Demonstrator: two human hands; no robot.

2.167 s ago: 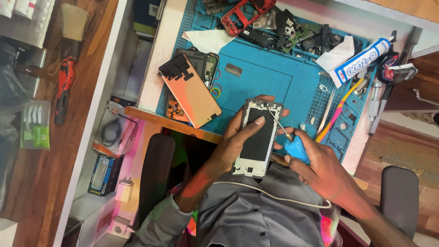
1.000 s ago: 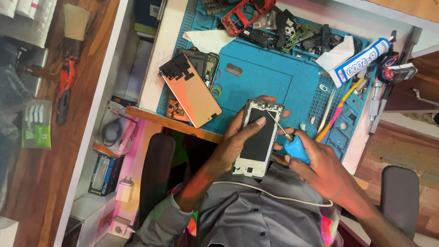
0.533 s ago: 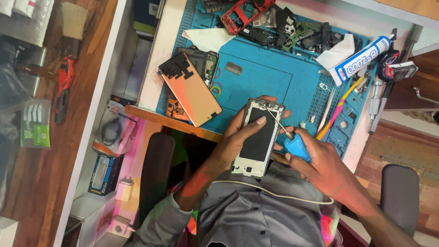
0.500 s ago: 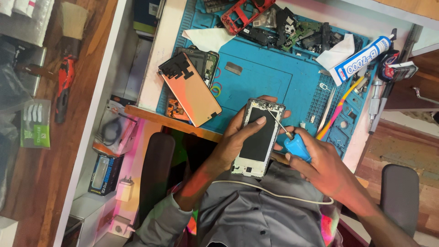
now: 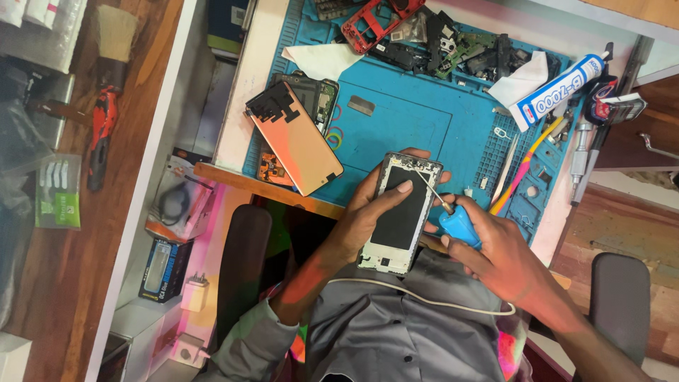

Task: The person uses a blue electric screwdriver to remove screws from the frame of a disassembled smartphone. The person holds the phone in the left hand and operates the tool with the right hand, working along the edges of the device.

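Phone frame (image 5: pixel 400 212) looks like silvery metal round a matt black middle. Mat (image 5: pixel 417 127) is matt blue rubber, counter (image 5: pixel 240 106) smooth white.

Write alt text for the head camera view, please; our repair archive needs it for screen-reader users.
A person's left hand holds an opened phone frame above a blue work mat, while the right hand applies a blue-handled tool to the frame's upper edge. On the mat lie a detached screen panel, a red phone frame, loose parts and a white glue tube.
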